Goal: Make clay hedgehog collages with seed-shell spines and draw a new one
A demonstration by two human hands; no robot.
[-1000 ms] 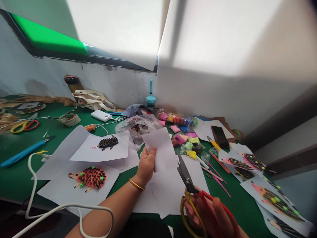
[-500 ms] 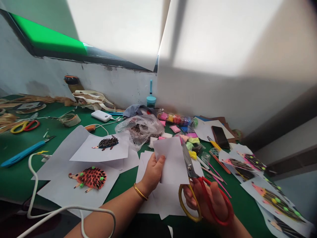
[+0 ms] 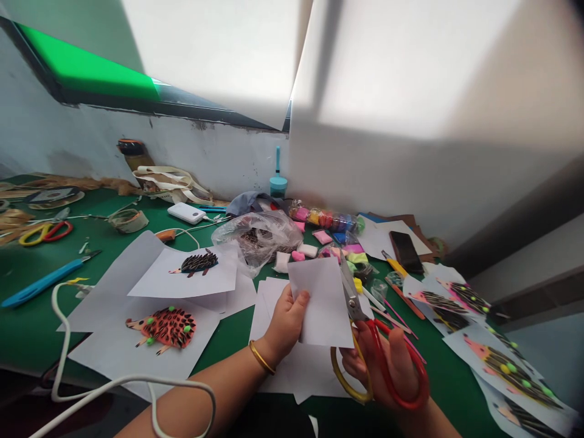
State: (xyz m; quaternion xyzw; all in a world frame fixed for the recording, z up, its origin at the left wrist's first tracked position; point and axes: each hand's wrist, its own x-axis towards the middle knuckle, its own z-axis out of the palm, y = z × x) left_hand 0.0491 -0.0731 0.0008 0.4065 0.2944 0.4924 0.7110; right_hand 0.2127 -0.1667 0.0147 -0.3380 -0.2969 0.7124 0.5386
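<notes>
My left hand point(image 3: 288, 316), with a gold bangle at the wrist, pinches the left edge of a white paper piece point(image 3: 322, 301) between thumb and fingers. Scissors point(image 3: 356, 298) with one yellow and one red handle are in my right hand point(image 3: 387, 368), its fingers through the loops. Their blades point up and away, along the right edge of the held paper. Whether the blades are parted is hard to tell. Under both hands, white sheets point(image 3: 278, 374) lie on the green table point(image 3: 228, 340).
Hedgehog pictures on paper lie at left point(image 3: 114, 359) and right point(image 3: 460, 350). A white cable point(image 3: 114, 384) loops over the near left. Behind the hands are a plastic bag point(image 3: 274, 228), clay packets point(image 3: 322, 236), a phone point(image 3: 406, 251) and a blue-handled knife point(image 3: 45, 283).
The held paper and my left hand have shifted slightly right and down. The scissors' blades have also moved a little right, while my right hand stays nearly in place.
</notes>
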